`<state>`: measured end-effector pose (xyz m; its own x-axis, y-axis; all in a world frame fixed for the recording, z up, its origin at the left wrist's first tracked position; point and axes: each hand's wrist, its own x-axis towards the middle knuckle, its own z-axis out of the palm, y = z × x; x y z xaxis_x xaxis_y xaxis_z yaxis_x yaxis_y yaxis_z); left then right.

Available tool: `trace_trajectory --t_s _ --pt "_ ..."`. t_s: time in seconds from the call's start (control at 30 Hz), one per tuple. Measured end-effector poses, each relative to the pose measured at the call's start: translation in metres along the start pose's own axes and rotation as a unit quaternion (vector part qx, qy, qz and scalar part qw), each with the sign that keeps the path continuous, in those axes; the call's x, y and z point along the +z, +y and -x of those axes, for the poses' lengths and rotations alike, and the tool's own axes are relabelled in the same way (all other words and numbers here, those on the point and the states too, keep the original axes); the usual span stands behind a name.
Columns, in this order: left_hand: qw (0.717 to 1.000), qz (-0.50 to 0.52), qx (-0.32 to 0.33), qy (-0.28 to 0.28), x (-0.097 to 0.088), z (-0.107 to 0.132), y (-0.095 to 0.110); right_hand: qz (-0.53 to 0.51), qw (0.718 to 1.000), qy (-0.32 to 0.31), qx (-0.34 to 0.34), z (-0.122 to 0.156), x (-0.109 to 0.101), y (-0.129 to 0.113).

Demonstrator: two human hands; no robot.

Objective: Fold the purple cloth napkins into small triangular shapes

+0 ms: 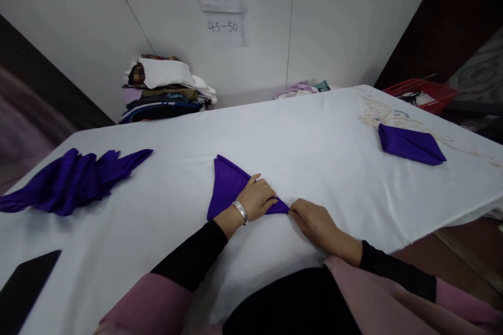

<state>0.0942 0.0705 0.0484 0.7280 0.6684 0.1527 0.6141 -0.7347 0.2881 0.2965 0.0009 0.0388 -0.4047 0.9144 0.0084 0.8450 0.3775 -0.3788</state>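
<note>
A purple cloth napkin (228, 187), folded into a long triangle, lies on the white tablecloth in front of me. My left hand (257, 198), with a silver bangle at the wrist, rests palm down across its middle, fingers somewhat spread and pressing on the cloth. At the narrow right-hand point, my right hand (314, 222) pinches the napkin's tip between thumb and fingers. To the right sits a folded purple napkin (411, 144). Several loose purple napkins (78, 180) lie crumpled in a heap on the left.
The white tablecloth (314, 136) has embroidery at its far right. Behind the table's far edge are a stack of folded clothes (167, 89) and some lilac cloth (298, 89). A red basket (436, 97) stands beyond the right corner. A flat black object (29, 282) lies at near left.
</note>
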Motion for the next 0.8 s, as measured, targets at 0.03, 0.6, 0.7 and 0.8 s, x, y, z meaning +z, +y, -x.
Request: trace_trajectory --t_s 0.03,0.6,0.7,0.8 --pt "1.000 0.000 0.000 0.002 0.001 0.000 -0.001 0.006 1.000 0.000 0.002 0.000 0.000 0.000" --pt "0.998 0.024 -0.029 0.042 0.014 0.001 -0.014 0.011 0.999 0.000 0.031 -0.003 -0.002 -0.001" --pt "0.998 0.032 -0.028 0.044 0.015 0.001 -0.014 0.000 1.000 -0.004 0.028 -0.001 -0.002 0.000" --pt "0.998 0.041 -0.025 0.047 0.015 0.000 -0.014 -0.002 1.000 -0.003 0.005 0.000 -0.001 0.000"
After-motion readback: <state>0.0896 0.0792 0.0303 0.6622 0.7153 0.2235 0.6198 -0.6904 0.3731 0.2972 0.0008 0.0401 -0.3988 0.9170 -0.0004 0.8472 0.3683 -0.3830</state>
